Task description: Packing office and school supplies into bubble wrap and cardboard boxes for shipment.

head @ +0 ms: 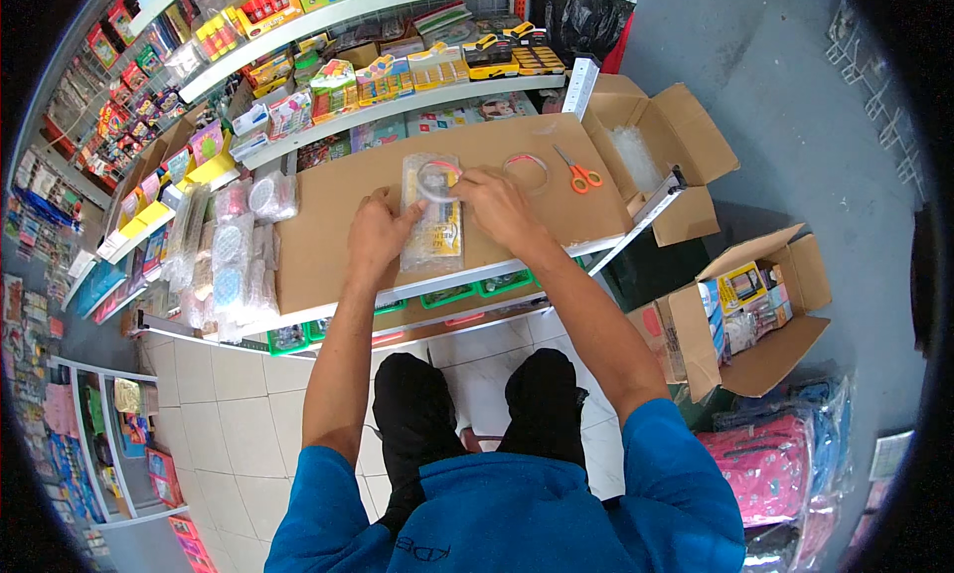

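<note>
A flat item in bubble wrap (pixel 432 230), yellow and black inside, lies on the cardboard-covered table (pixel 335 208). Over its upper part is a roll of clear tape (pixel 440 182) with a pinkish rim. My right hand (pixel 492 204) grips the roll's right side with its fingers. At the package's left edge rests my left hand (pixel 384 226), thumb on the wrap and fingers apart. A second tape roll (pixel 526 173) lies flat to the right, beside scissors with orange handles (pixel 577 171).
Bubble-wrapped goods (pixel 235 260) are piled on the table's left end. Shelves of boxed stationery (pixel 387 81) run behind. An open carton (pixel 641 141) stands beyond the right edge, and another carton (pixel 753 312) with packaged goods is nearer. Green baskets (pixel 447 296) sit below the tabletop.
</note>
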`<action>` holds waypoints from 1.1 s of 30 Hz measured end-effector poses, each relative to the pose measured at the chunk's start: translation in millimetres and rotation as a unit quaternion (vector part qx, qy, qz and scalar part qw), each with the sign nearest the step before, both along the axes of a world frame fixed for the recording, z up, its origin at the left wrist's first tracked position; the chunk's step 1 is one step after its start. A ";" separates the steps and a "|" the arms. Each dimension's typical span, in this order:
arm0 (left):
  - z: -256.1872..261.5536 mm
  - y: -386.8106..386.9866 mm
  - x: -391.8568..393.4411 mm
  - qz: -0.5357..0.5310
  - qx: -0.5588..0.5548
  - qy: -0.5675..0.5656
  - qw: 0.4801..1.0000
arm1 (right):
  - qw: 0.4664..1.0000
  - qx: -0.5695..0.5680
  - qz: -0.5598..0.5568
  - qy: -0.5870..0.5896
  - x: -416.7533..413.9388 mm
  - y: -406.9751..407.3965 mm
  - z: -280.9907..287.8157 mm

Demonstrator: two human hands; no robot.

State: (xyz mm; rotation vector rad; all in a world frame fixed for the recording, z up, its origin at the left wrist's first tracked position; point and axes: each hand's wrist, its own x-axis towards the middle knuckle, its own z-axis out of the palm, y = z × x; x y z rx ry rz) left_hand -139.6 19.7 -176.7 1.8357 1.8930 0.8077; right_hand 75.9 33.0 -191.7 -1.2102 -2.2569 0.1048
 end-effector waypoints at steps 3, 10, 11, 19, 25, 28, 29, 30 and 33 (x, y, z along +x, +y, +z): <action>-24.4 11.5 -8.3 -0.001 0.008 -0.009 1.000 | 0.993 0.090 0.000 0.070 7.9 9.3 3.9; -35.5 25.2 -0.3 -0.039 -0.092 -0.203 0.974 | 0.958 0.059 -0.270 -0.070 104.4 83.1 6.0; -37.7 26.3 -6.0 -0.033 -0.091 -0.203 0.974 | 0.949 0.024 -0.302 -0.087 106.4 86.9 8.2; -47.6 34.6 -9.6 -0.006 -0.120 -0.174 0.977 | 0.964 -0.015 -0.263 -0.016 112.9 58.1 17.8; -55.1 44.3 -14.2 0.001 -0.111 -0.155 0.982 | 0.987 -0.133 -0.093 0.001 88.0 -38.6 41.2; -56.7 47.4 -13.6 -0.010 -0.120 -0.174 0.977 | 0.987 -0.144 -0.056 -0.052 75.6 -68.0 42.5; -57.2 47.9 -11.8 -0.011 -0.119 -0.174 0.978 | 0.984 -0.145 -0.057 -0.084 72.0 -73.3 42.6; -55.8 47.8 -10.0 -0.019 -0.108 -0.196 0.974 | 0.986 -0.126 -0.052 -0.095 69.8 -75.5 39.6; -48.7 44.2 -6.0 -0.025 -0.111 -0.232 0.966 | 0.986 -0.113 -0.043 -0.112 63.7 -83.7 34.7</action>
